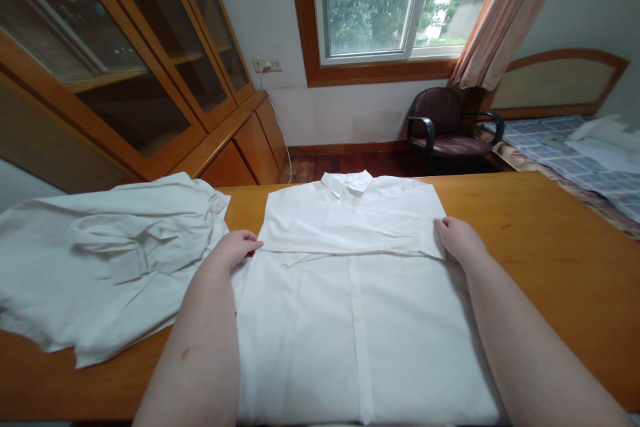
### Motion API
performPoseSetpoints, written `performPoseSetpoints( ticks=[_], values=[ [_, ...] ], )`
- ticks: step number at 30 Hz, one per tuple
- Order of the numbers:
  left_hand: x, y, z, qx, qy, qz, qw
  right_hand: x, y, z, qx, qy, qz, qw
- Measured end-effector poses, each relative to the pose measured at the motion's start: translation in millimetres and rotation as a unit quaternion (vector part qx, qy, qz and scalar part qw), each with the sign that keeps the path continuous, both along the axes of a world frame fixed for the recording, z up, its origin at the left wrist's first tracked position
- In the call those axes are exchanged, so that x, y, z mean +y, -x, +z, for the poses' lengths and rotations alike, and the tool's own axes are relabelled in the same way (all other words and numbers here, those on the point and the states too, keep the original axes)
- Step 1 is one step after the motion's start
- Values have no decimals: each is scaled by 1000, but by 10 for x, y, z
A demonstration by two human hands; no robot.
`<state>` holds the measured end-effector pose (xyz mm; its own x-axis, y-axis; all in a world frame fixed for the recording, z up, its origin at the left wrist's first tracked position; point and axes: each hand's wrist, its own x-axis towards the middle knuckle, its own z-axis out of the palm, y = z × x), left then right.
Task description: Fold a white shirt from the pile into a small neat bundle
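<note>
A white button-up shirt [350,293] lies flat on the wooden table [540,240], collar at the far edge, with its sleeves folded across the chest. My left hand [235,245] rests at the shirt's left side by the folded sleeve's end, fingers curled and touching the cloth. My right hand [457,237] lies at the shirt's right side, fingers pressed on the sleeve's fold. Whether either hand pinches the fabric or only presses on it is not visible.
A second white garment [110,260] lies crumpled on the table's left part. Wooden glass-door cabinets [125,67] stand at the left. Beyond the table are a dark armchair [445,123], a window [380,0] with a curtain, and a bed [575,147] at right.
</note>
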<state>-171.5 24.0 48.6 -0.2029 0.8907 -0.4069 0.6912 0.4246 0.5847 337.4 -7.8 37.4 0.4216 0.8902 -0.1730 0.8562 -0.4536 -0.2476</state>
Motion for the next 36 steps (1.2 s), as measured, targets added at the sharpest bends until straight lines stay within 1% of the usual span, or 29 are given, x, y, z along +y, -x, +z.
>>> performPoseSetpoints(
  ticks=[2, 4, 6, 7, 8, 9, 10, 11, 13, 14, 16, 18, 20, 22, 25, 26, 28, 30, 32, 34, 36],
  values=[
    [18, -15, -11, 51, -1, -18, 999, 9, -4, -10, -5, 2, -2, 1000],
    [38, -89, -17, 145, -35, -34, 988, 10, 4, -8, -7, 4, -5, 1000],
    [48, -234, -17, 234, -121, -55, 963, 1, 21, 6, -6, 5, -8, 1000],
    [47, -325, -20, 260, -174, -73, 947, -7, 31, 16, -5, 4, -7, 1000],
    [43, -420, -27, 270, -223, -99, 932, -17, 39, 27, -3, 5, -4, 1000],
    [37, -511, -41, 266, -254, -137, 920, -28, 45, 39, -2, 6, 2, 1000],
    [31, -590, -64, 256, -261, -181, 913, -39, 48, 50, 1, 9, 10, 1000],
    [27, -651, -93, 247, -242, -223, 911, -50, 48, 59, 5, 12, 20, 1000],
    [28, -710, -167, 231, -171, -282, 915, -67, 36, 70, 15, 15, 36, 999],
    [34, -710, -206, 226, -136, -296, 918, -72, 27, 71, 19, 15, 40, 999],
    [49, -675, -272, 228, -95, -290, 925, -72, 6, 65, 24, 11, 40, 999],
    [62, -630, -312, 239, -82, -268, 930, -65, -9, 52, 25, 9, 33, 999],
    [71, -600, -327, 254, -72, -229, 937, -55, -16, 37, 24, 7, 27, 999],
    [87, -583, -325, 267, -73, -170, 946, -47, -16, 26, 24, 4, 23, 999],
    [141, -537, -312, 270, -122, -57, 953, -41, -12, 21, 21, 1, 23, 1000],
    [167, -510, -309, 259, -146, -28, 954, -40, -12, 20, 20, 0, 23, 1000],
    [220, -439, -310, 222, -189, 6, 957, -38, -15, 16, 17, -1, 24, 1000],
    [266, -361, -323, 181, -216, 22, 959, -33, -23, 6, 13, 3, 24, 1000],
    [300, -291, -344, 147, -227, 20, 962, -26, -34, -10, 8, 6, 23, 1000],
    [324, -244, -365, 141, -226, -9, 964, -19, -47, -29, 4, 5, 24, 1000],
    [340, -221, -381, 170, -222, -50, 959, -15, -59, -44, 4, -1, 27, 1000]
  ],
)
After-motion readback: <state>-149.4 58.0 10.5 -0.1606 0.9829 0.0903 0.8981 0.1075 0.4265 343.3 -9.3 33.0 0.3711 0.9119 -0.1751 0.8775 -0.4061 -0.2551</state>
